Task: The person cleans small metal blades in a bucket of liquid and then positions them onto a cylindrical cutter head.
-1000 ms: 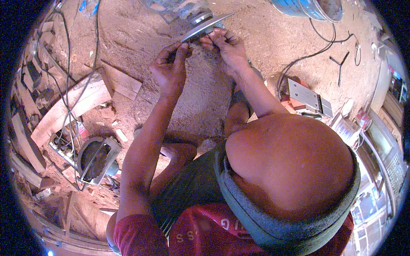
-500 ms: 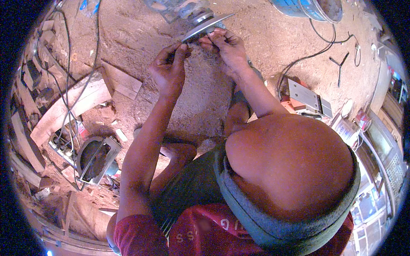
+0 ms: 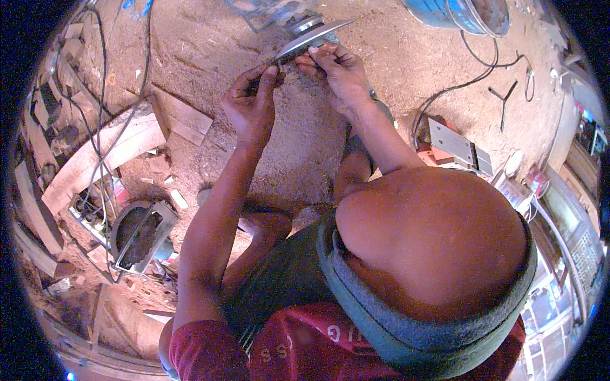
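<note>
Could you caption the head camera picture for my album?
Left hand and right hand close to a silvery disc over a dusty floor, a blue bucket to the right.

The brown, dusty floor (image 3: pixel 203 54) carried a curved board (image 3: pixel 111 149) at the left, with a flat board (image 3: pixel 184 115) just beside its upper end. Black cables (image 3: pixel 148 57) ran across the floor and over the curved board. Offcuts (image 3: pixel 39 203) and a metal-framed tool (image 3: pixel 155 238) lay around them. At the right were a Y-shaped tool (image 3: pixel 504 108), a cord (image 3: pixel 445 89), an orange tool (image 3: pixel 434 154) and a blue drum (image 3: pixel 457 14).
</note>
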`<state>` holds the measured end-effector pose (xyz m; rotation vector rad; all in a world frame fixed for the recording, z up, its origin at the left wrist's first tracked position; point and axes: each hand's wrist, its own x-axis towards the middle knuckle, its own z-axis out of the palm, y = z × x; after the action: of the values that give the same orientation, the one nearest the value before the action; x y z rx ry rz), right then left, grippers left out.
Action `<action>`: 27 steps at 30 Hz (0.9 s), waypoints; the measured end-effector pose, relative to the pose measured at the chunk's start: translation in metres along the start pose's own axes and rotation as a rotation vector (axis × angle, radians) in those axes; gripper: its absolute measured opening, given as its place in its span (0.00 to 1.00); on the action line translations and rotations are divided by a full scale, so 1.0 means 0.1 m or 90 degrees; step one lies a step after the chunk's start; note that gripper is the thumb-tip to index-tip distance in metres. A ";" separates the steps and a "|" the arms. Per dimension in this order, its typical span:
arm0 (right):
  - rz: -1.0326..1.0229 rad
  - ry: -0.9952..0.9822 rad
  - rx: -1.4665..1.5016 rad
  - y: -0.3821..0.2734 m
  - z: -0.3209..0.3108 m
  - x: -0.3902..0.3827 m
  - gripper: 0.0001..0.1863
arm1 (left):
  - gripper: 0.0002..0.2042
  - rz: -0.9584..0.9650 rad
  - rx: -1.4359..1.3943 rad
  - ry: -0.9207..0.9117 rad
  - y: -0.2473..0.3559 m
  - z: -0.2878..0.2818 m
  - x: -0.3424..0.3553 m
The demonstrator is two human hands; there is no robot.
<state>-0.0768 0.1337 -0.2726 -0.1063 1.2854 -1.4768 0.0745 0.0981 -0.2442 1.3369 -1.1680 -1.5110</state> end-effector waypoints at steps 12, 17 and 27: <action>0.004 -0.017 -0.007 -0.02 0.10 -0.07 0.02 | 0.06 0.027 -0.002 0.008 0.04 -0.08 -0.03; 0.011 -0.009 -0.030 -0.02 0.13 -0.09 0.05 | 0.06 0.018 -0.013 0.002 0.07 -0.11 -0.04; -0.009 -0.009 -0.014 0.06 0.16 -0.10 0.05 | 0.06 0.019 0.003 0.024 0.10 -0.17 -0.08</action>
<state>-0.0580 0.1323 -0.2650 -0.1403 1.2924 -1.4712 0.0920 0.1004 -0.2326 1.3394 -1.1629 -1.4581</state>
